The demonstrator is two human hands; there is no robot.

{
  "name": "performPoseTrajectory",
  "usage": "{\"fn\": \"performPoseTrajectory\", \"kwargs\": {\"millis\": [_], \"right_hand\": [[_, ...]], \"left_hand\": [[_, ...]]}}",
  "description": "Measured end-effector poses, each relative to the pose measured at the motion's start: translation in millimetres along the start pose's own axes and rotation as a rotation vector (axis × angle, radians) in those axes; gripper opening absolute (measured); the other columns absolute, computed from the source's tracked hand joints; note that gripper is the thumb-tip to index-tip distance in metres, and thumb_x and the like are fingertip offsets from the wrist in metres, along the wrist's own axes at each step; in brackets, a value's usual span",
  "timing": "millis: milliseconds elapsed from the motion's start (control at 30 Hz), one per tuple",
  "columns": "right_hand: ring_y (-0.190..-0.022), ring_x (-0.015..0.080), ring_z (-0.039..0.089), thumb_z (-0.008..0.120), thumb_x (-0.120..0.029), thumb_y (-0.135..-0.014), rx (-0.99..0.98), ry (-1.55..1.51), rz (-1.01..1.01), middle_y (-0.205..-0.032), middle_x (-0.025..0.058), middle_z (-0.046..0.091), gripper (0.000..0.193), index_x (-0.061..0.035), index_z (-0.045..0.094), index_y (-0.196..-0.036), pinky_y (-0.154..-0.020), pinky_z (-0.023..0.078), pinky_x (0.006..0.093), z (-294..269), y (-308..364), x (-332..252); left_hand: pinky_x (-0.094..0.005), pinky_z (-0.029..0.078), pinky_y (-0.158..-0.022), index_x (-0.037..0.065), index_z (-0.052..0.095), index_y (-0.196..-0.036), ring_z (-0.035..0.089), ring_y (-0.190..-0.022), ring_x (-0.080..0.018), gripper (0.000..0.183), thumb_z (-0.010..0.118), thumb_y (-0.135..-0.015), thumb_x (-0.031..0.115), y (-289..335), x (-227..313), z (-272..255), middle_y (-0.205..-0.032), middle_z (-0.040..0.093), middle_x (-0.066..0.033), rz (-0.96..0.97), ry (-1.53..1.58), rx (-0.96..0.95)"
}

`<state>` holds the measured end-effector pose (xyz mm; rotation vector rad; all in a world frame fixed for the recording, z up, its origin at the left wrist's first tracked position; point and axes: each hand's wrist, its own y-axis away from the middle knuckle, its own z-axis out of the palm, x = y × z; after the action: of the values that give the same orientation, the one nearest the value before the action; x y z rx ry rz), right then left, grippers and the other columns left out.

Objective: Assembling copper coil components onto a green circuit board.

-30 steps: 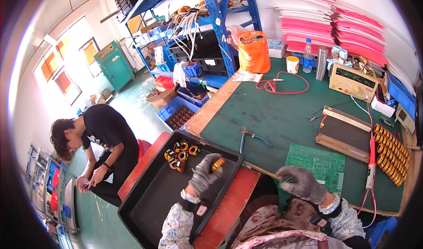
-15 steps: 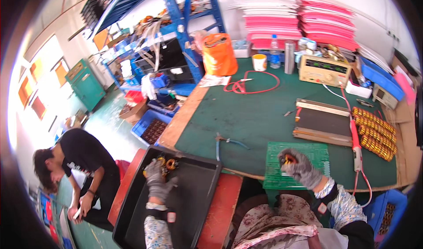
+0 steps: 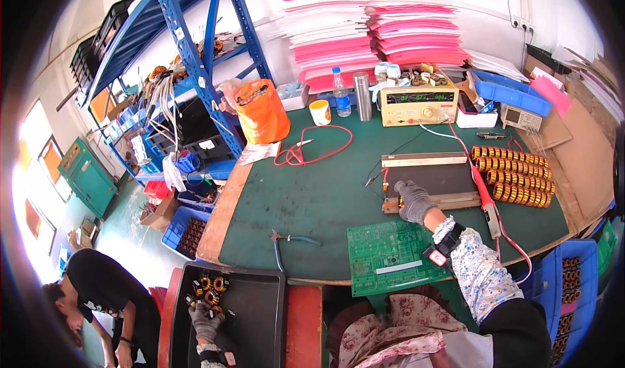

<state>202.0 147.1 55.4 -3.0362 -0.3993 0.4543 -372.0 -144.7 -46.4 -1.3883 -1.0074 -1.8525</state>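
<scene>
My left hand [image 3: 205, 324], in a grey glove, is inside the black tray [image 3: 255, 303], its fingers curled onto a copper-wound ring coil among several others [image 3: 211, 283]. My right hand [image 3: 414, 203], also gloved, is closed over the near left corner of the dark plate fixture [image 3: 433, 178] with metal side bars. A bit of copper colour shows at its fingertips, from a ring coil mostly hidden by the glove. Below the right wrist lies a green circuit board [image 3: 374, 247] at the table's near edge.
Rows of ring coils [image 3: 514, 176] lie right of the fixture, beside a red-handled probe [image 3: 482, 189] on a cable. A yellow bench meter [image 3: 416, 106] stands behind. Pliers [image 3: 286, 240] lie on the green table [image 3: 280, 199]. At left, a person in black [image 3: 117, 290] bends down.
My right hand has moved away from above the circuit board, forward to the fixture, with the coil. My left hand stays in the tray, its fingers now curled at the coils. The view has shifted right.
</scene>
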Motion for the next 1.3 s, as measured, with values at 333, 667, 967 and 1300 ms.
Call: {"fn": "performPoseTrajectory", "kwargs": {"millis": [333,667,967,1300], "right_hand": [[-0.102,0.0348,0.055,0.072,-0.017,-0.068,-0.031,-0.174,-0.152,-0.107,0.0199,0.054,0.053,-0.0047,0.046,-0.113,-0.088,0.046,0.0408,7.6,-17.1,-0.7],[-0.105,0.0311,0.055,0.074,-0.016,-0.067,-0.057,-0.233,-0.14,-0.113,0.0144,0.056,0.064,-0.0088,0.046,-0.123,-0.093,0.044,0.0382,12.9,-18.6,6.4],[-0.102,0.0312,0.057,0.074,-0.023,-0.069,-0.036,-0.478,-0.271,-0.109,0.0149,0.057,0.059,-0.0089,0.046,-0.119,-0.089,0.045,0.0388,16.8,-15.7,19.6],[-0.1,0.0346,0.054,0.068,-0.018,-0.072,0.526,-0.266,-0.174,-0.117,0.02,0.049,0.057,-0.0048,0.043,-0.121,-0.087,0.045,0.0428,3.6,34.5,-23.6]], "left_hand": [[-0.0406,0.045,-0.083,0.017,0.064,-0.09,0.056,-0.094,-0.0288,0.034,0.071,-0.057,0.012,117.2,13.6,54.9,-0.093,0.059,-0.0084,0.894,-1.233,-0.569],[-0.0356,0.048,-0.08,0.015,0.061,-0.102,0.056,-0.089,-0.0275,0.047,0.073,-0.058,0.008,129.8,-5.3,106.5,-0.102,0.056,-0.0088,0.991,-1.242,-0.58],[-0.0363,0.049,-0.079,0.011,0.063,-0.096,0.056,-0.091,-0.0278,0.041,0.074,-0.057,0.01,139.2,23.9,93.9,-0.092,0.06,-0.0091,0.929,-1.429,-0.546],[-0.0339,0.05,-0.067,0.009,0.066,-0.081,0.06,-0.073,-0.0251,0.028,0.072,-0.054,0.003,148.7,46.9,92.5,-0.075,0.062,-0.0068,0.767,-1.124,-0.552]]}}
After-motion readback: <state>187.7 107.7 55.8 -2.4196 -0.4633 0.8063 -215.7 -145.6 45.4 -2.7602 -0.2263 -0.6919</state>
